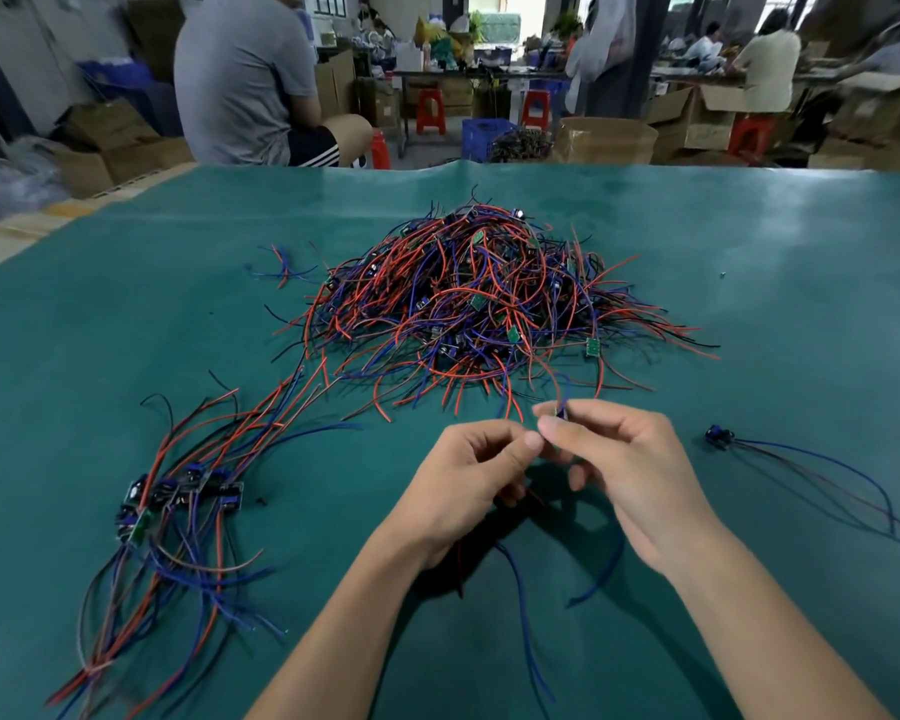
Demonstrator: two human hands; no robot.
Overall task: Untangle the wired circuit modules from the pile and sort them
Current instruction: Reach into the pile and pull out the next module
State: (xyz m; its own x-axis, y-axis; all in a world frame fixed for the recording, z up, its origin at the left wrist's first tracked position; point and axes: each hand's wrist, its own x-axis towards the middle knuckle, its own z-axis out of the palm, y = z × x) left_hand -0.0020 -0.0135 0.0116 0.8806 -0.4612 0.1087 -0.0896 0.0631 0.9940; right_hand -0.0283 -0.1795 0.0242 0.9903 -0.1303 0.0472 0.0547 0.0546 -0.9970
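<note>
Most of the work remains: the tangled pile (481, 298) at mid-table is still large. Your sorted group (178, 504) on the left holds several modules; one single module (719, 436) lies well apart on the right. Your right hand (624, 467) pinches a module (561, 412) just before the pile; your left hand (468, 472) pinches its wires. No containers are on the table (775, 304).

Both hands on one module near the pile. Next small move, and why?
Probably draw it toward the body, clear of the pile. The right hand pinches a small module and the left hand holds its wires, but red and blue leads above the fingers run back toward the tangle. Once free, it likely joins the sorted group at left.
</note>
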